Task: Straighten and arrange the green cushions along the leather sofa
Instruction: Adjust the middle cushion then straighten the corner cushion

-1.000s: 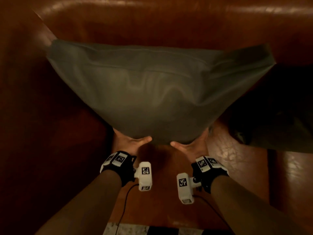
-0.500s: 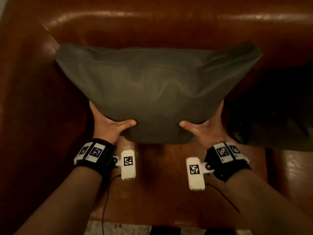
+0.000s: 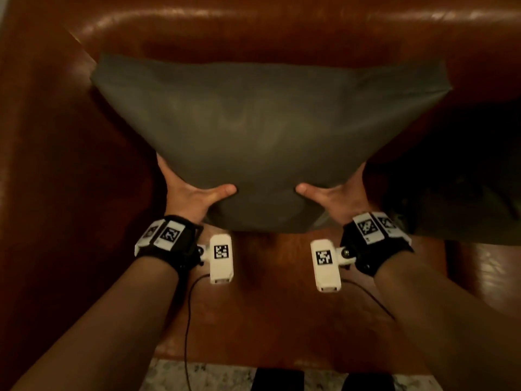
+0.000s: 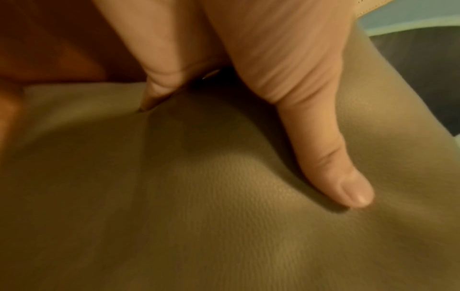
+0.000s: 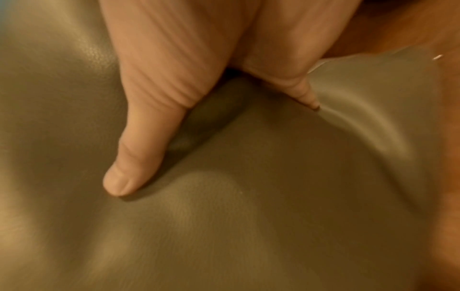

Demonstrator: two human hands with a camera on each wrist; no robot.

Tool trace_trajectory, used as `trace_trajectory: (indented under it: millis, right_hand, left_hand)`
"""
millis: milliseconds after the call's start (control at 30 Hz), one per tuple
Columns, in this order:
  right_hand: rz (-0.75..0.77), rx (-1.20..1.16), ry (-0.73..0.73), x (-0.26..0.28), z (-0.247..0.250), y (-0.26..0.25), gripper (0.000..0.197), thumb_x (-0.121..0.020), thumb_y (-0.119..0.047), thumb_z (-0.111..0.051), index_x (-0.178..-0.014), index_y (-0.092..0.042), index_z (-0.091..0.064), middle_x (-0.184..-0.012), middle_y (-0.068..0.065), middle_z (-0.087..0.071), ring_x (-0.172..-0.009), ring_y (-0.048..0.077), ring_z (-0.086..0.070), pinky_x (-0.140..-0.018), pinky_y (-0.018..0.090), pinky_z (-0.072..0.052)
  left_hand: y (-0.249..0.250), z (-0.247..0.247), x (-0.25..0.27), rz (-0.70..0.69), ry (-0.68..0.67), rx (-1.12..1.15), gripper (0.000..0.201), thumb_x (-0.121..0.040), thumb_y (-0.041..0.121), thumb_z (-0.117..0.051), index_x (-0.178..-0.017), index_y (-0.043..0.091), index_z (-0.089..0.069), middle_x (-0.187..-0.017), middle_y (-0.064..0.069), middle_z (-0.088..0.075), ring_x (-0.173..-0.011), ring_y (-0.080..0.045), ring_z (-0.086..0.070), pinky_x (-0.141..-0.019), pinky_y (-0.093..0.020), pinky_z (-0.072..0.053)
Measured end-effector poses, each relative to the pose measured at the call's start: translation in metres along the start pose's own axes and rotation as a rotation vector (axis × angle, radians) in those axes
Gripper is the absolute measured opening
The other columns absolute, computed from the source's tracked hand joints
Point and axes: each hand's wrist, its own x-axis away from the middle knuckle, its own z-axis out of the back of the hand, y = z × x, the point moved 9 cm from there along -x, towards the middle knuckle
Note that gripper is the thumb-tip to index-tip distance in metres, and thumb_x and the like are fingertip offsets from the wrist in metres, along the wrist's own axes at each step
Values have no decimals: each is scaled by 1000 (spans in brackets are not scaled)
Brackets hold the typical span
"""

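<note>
Brown glossy leather sofa fills the head view; rounded backrest across the top, seat below.

Large olive-green leather-look cushion stands against the sofa backrest, its lower edge over the sofa seat, top corners spread wide, body narrowing downward. Whether its bottom touches the seat cannot be told.

Second dark green cushion lies on the sofa seat just right of the first, mostly in shadow.

Left hand grips the large cushion's lower left side: thumb across the front face, fingers hidden behind. The left wrist view shows the left thumb pressed into the cover, denting it.

Right hand mirrors this at the lower right side; right thumb pressed on the front, fingers out of sight behind.

Speckled pale floor shows below the sofa's front edge.
</note>
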Motion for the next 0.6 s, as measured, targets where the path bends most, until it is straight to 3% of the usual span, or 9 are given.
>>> trace_trajectory:
  millis: [67, 100, 200, 267, 333, 400, 433, 533, 600]
  right_hand:
    - [-31, -50, 34, 13, 6, 9, 126, -63, 3, -93, -160, 2, -12, -143, -8, -38, -113, -22, -46, -89, -17, -23]
    - [-58, -97, 52, 22, 8, 18, 130, -63, 6, -92, -162, -1, -6, -149, -7, -37, -115, -22, -48, -92, -15, -27]
    - [-212, -173, 71, 44, 1, 54, 137, -68, 2, -90, -165, -14, 6, -161, -7, -30, -141, 2, -41, -108, 5, -37]
    - [-277, -210, 33, 49, -13, 72, 126, -64, -13, -95, -161, -23, -14, -160, 1, -41, -139, 12, -49, -119, 29, -39]
    - [-314, -210, -22, 41, -25, 83, 118, -52, -37, -100, -147, -29, -31, -150, 1, -55, -131, 14, -57, -118, 40, -42]
    - [-359, -245, -84, 30, -31, 87, 133, -38, -56, -99, -151, -30, -33, -144, -5, -61, -128, 15, -60, -115, 48, -46]
    - [-378, -234, -100, 27, -30, 87, 134, -40, -54, -99, -154, -30, -32, -143, -7, -61, -127, 14, -60, -115, 46, -46]
    - [-371, -88, -128, 37, -6, 83, 112, -68, -22, -94, -159, -22, -29, -143, -10, -55, -126, 5, -51, -106, 15, -40]
    - [-376, -34, -157, 50, 14, 92, 104, -75, -16, -90, -161, -21, -31, -143, -9, -56, -130, 6, -53, -100, 11, -43]
  left_hand:
    - [-7, 3, 16, 51, 54, 16, 136, -49, 12, -95, -154, 15, -10, -146, -1, -47, -128, -4, -53, -106, -19, -44]
    - [-16, 2, 28, 100, 82, 42, 132, -52, 11, -95, -155, 17, -12, -147, -1, -47, -130, -8, -53, -108, -25, -45]
    - [-52, -14, 69, 395, 139, 170, 126, -58, 36, -91, -154, 41, -10, -151, 3, -44, -130, -21, -52, -106, -55, -45]
    - [-64, -32, 81, 534, 115, 264, 124, -46, 61, -88, -147, 57, -16, -148, 6, -48, -127, -28, -55, -98, -65, -47]
    - [-65, -35, 70, 532, 140, 323, 129, -36, 66, -90, -144, 58, -21, -145, 4, -51, -125, -32, -57, -97, -66, -47]
    - [-64, -35, 62, 530, 133, 321, 133, -32, 66, -92, -144, 58, -20, -142, 4, -50, -125, -33, -56, -96, -69, -46]
    - [-62, -37, 63, 536, 127, 326, 133, -32, 65, -92, -144, 58, -20, -139, 5, -51, -124, -33, -57, -92, -70, -48]
    - [-59, -39, 82, 579, 149, 293, 132, -30, 72, -87, -144, 56, -22, -145, 3, -49, -122, -33, -58, -81, -60, -56]
    - [-58, -35, 98, 596, 189, 219, 133, -30, 80, -81, -147, 52, -23, -149, 2, -46, -125, -31, -56, -84, -57, -56]
